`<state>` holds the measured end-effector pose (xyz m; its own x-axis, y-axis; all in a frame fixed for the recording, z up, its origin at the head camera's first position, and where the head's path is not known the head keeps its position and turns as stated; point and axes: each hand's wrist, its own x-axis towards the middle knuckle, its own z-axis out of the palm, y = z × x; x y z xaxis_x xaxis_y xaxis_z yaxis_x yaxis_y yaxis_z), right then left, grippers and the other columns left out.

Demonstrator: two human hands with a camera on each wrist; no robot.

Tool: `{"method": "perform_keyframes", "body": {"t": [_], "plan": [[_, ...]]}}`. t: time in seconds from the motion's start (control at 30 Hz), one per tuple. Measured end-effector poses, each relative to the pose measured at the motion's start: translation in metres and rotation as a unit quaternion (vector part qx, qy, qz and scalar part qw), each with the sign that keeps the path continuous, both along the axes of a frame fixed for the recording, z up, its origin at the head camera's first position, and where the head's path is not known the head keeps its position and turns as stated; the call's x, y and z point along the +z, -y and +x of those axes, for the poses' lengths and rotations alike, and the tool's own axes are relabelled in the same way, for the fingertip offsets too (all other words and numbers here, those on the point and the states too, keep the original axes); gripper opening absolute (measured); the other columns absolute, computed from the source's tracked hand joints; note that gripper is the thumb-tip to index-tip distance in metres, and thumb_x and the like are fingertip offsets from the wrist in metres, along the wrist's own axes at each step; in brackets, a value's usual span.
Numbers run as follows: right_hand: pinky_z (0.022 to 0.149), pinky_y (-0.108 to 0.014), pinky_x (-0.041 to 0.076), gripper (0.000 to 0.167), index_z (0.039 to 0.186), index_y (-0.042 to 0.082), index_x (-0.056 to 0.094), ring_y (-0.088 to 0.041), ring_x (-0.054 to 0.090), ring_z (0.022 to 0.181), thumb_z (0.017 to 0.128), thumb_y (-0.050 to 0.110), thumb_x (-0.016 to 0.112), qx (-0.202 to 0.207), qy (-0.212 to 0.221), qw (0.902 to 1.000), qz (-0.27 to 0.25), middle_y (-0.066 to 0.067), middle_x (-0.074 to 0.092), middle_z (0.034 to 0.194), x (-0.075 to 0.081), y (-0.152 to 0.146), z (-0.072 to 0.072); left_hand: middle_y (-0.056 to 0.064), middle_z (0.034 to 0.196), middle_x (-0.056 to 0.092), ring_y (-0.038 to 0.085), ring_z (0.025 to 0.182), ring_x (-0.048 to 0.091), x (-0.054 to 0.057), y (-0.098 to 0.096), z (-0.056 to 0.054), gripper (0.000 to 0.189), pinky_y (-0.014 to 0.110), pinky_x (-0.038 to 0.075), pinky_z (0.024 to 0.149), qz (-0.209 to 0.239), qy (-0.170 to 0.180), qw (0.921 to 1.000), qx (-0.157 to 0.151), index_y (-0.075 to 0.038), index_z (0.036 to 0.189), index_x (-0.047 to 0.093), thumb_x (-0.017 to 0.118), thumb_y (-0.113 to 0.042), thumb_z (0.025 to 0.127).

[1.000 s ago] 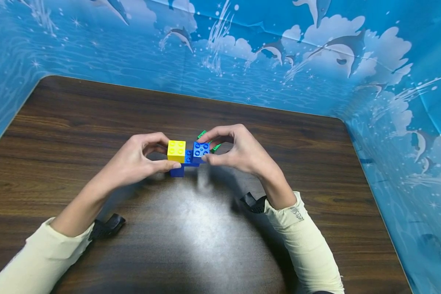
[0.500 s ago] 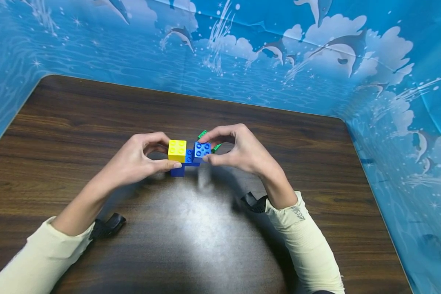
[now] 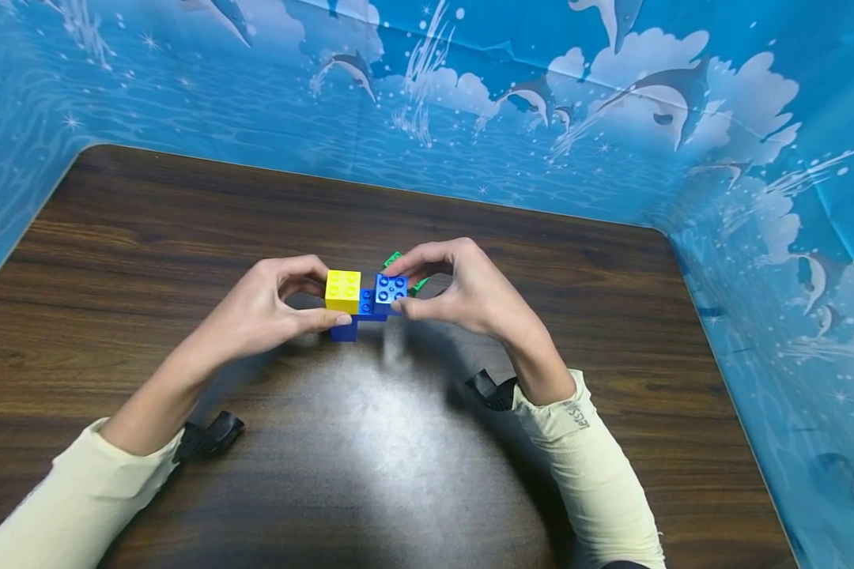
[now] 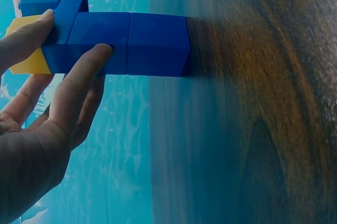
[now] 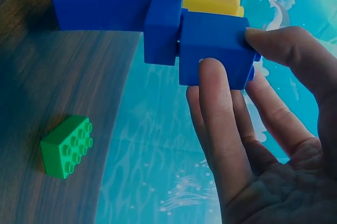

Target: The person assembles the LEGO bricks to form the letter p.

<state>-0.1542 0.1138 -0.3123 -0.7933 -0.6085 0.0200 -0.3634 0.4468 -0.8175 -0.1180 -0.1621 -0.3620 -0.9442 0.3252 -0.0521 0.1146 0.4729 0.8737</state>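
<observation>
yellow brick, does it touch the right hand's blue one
Apart: the head view shows lower blue studs between the yellow brick and the blue brick in the right hand.

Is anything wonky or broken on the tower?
One thing looks wonky: the top blue block in the right hand. The right wrist view shows a thin gap between it and the long blue block underneath, so it may not be pushed all the way down. I can't see anything broken.
</observation>
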Motion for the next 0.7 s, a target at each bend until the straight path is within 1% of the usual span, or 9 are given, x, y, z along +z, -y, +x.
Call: {"method": "perform_keyframes", "body": {"t": [0.13, 0.27, 0.43, 0.5, 0.7], "plan": [[0.095, -0.037, 0.058, 0.031, 0.118, 0.005, 0.081, -0.022, 0.071, 0.102, 0.088, 0.001, 0.083, 0.006, 0.005, 0.9999, 0.006, -0.008, 0.08, 0.117, 0.0, -0.0004, -0.0018, 0.012, 0.119, 0.075, 0.028, 0.108, 0.073, -0.0004, -0.0003, 0.0003, 0.033, 0.053, 0.053, 0.103, -0.001, 0.001, 1.0, -0.001, -0.009, 0.116, 0.073, 0.09, -0.021, 0.09], [0.097, -0.038, 0.058, 0.03, 0.119, 0.005, 0.081, -0.022, 0.072, 0.107, 0.089, 0.004, 0.085, 0.004, 0.007, 0.9999, 0.014, -0.009, 0.08, 0.119, 0.0012, 0.0, -0.0021, 0.012, 0.118, 0.075, 0.027, 0.108, 0.073, -0.0003, -0.0009, 0.0006, 0.033, 0.053, 0.053, 0.103, -0.004, 0.002, 1.0, 0.0, -0.01, 0.116, 0.073, 0.09, -0.022, 0.09], [0.089, -0.041, 0.06, 0.031, 0.118, 0.005, 0.082, -0.023, 0.072, 0.102, 0.087, 0.005, 0.087, -0.008, 0.006, 0.9998, 0.016, -0.009, 0.081, 0.114, 0.0026, -0.0005, -0.0008, 0.012, 0.118, 0.076, 0.029, 0.109, 0.073, 0.0006, -0.0012, 0.0005, 0.033, 0.056, 0.053, 0.105, -0.003, 0.001, 1.0, 0.0, -0.009, 0.115, 0.073, 0.09, -0.022, 0.09], [0.086, -0.04, 0.061, 0.032, 0.118, 0.005, 0.082, -0.023, 0.072, 0.102, 0.086, 0.005, 0.088, -0.009, 0.006, 0.9998, 0.018, -0.009, 0.081, 0.114, 0.0026, -0.0007, -0.0008, 0.012, 0.118, 0.076, 0.029, 0.109, 0.073, 0.0011, -0.0012, 0.0004, 0.033, 0.056, 0.053, 0.105, -0.001, 0.0, 1.0, 0.0, -0.009, 0.115, 0.073, 0.09, -0.021, 0.09], [0.087, -0.035, 0.059, 0.03, 0.118, 0.006, 0.082, -0.02, 0.069, 0.106, 0.088, 0.006, 0.087, 0.001, 0.001, 0.9996, 0.03, -0.007, 0.081, 0.117, 0.0044, -0.0007, -0.0005, 0.013, 0.119, 0.075, 0.029, 0.109, 0.073, 0.0015, -0.001, 0.0005, 0.032, 0.056, 0.053, 0.105, 0.004, 0.001, 1.0, -0.002, -0.009, 0.115, 0.073, 0.09, -0.02, 0.09]]}}
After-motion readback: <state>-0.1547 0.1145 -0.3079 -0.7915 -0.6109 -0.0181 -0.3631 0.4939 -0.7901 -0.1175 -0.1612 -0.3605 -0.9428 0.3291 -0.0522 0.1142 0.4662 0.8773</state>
